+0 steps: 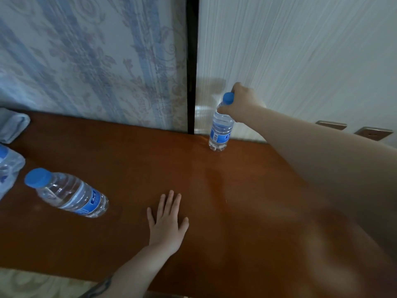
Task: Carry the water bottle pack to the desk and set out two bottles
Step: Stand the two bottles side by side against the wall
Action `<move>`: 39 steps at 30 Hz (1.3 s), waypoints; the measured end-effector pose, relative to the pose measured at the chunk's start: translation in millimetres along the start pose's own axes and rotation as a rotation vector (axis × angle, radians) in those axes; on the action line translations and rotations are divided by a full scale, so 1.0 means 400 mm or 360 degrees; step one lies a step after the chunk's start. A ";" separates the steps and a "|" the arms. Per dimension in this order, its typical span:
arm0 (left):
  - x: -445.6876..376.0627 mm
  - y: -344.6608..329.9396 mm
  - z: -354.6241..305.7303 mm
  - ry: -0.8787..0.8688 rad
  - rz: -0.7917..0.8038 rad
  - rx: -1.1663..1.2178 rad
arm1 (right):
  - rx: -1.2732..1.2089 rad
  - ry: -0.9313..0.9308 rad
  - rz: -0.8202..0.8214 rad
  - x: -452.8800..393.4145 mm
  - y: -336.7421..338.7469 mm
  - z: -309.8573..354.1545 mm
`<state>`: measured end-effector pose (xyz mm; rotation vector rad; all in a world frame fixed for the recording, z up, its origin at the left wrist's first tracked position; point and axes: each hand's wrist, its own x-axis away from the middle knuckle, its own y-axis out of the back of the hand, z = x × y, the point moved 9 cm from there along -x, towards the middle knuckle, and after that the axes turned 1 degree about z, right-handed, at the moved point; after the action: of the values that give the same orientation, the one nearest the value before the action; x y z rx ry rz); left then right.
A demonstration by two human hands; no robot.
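Reddish-brown wooden desk (150,151) pushed up against the wall, with flowery blue wallpaper (90,57) on the left side, a black vertical strip (191,61), and plain white textured wall to the right of that. Couple of wall sockets (352,129) low on the white part.

The right hand (240,102) is reached way out to the back edge of the desk, fingers (225,109) wrapped around the neck of a water bottle (221,130) just under its blue cap. That bottle is upright and its base looks like it's on the desk, right by the wall, though it's a bit blurry so I wouldn't swear it's fully down.

The left hand (167,222) is just lying flat on the desk near the front edge, palm down, fingers spread, not holding anything.

A second bottle (71,193) stands on the left part of the desk, well apart from the first one and near the left hand but not touching it. At the far left edge you can see the plastic-wrapped bottle pack (8,168), mostly cut off, and behind it some pale blue cloth (12,125) on the desk corner.
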<state>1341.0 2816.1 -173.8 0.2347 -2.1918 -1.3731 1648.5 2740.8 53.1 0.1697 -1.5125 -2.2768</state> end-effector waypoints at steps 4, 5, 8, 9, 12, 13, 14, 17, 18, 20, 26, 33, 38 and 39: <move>0.001 0.008 0.005 -0.0048 0.0096 -0.0013 | -0.0076 0.0010 -0.0006 -0.001 -0.008 0.027; 0.001 0.011 0.007 -0.0073 0.0126 -0.0013 | -0.0068 0.0022 -0.0018 -0.002 -0.013 0.041; 0.001 0.021 0.008 -0.0160 0.0208 -0.0006 | -0.0066 0.0013 -0.0064 -0.006 -0.024 0.069; 0.001 0.024 0.011 -0.0188 0.0233 -0.0006 | -0.0070 -0.0003 -0.0084 -0.008 -0.027 0.074; 0.001 0.030 0.025 -0.0249 0.0290 -0.0004 | -0.0098 0.0006 -0.0152 -0.016 -0.034 0.088; 0.002 0.031 0.028 -0.0263 0.0302 -0.0001 | -0.0099 0.0021 -0.0163 -0.019 -0.037 0.096; 0.002 0.032 0.029 -0.0277 0.0315 0.0001 | -0.0094 0.0029 -0.0167 -0.023 -0.040 0.104; -0.001 0.034 0.031 -0.0305 0.0338 0.0004 | -0.0091 -0.0035 -0.0168 -0.035 -0.041 0.108; -0.002 0.035 0.031 -0.0309 0.0348 0.0005 | -0.0087 -0.0065 -0.0173 -0.038 -0.040 0.105; -0.002 0.035 0.030 -0.0319 0.0359 0.0010 | -0.0062 -0.0081 -0.0184 -0.041 -0.039 0.101; 0.001 0.041 0.036 -0.0348 0.0394 0.0003 | 0.0057 -0.0138 -0.0301 0.024 -0.014 0.136; 0.013 0.048 0.049 -0.0429 0.0499 0.0012 | -0.0940 0.0798 0.0033 0.311 -0.151 0.543; 0.032 0.088 0.069 -0.0301 0.0526 -0.0093 | -0.0451 0.1224 0.0806 0.492 -0.376 0.722; 0.040 0.088 0.076 -0.0279 0.0559 -0.0144 | -0.0400 0.1238 0.0794 0.502 -0.388 0.728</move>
<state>1316.3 2849.7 -147.7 -0.3020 -2.1714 -1.3264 1333.2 2963.6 54.7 0.4777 -0.7501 -1.6751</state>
